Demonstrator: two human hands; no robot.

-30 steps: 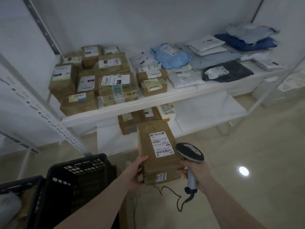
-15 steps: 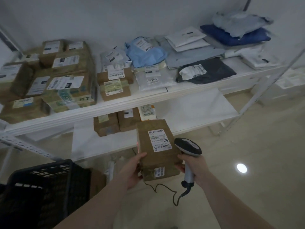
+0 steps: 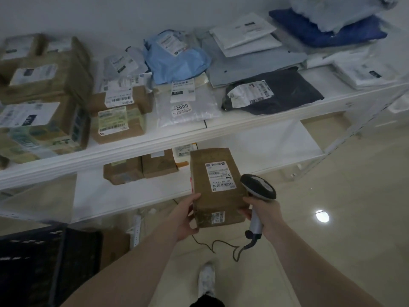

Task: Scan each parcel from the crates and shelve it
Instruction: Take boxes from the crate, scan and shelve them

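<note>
A brown cardboard parcel [image 3: 215, 187] with a white barcode label on top is held in front of me, above the floor and near the lower shelf's front edge. My left hand [image 3: 183, 216] grips its near left corner. My right hand [image 3: 264, 212] holds a grey corded barcode scanner [image 3: 257, 188] by the handle, and its fingers also press the parcel's right side. The scanner head sits just right of the label. A black crate [image 3: 37, 260] stands at the lower left; its contents are hidden.
The white upper shelf [image 3: 168, 142] carries stacked brown boxes [image 3: 44, 103] on the left and soft mailer bags [image 3: 177, 58] to the right. The lower shelf [image 3: 254, 142] holds a few boxes [image 3: 141, 168] at its back, with bare board on the right. My shoe [image 3: 207, 278] is on the glossy floor.
The view has shifted right along the shelves and the crate has slid toward the left edge. The parcel and scanner stay in my hands, carried closer to the lower shelf.
</note>
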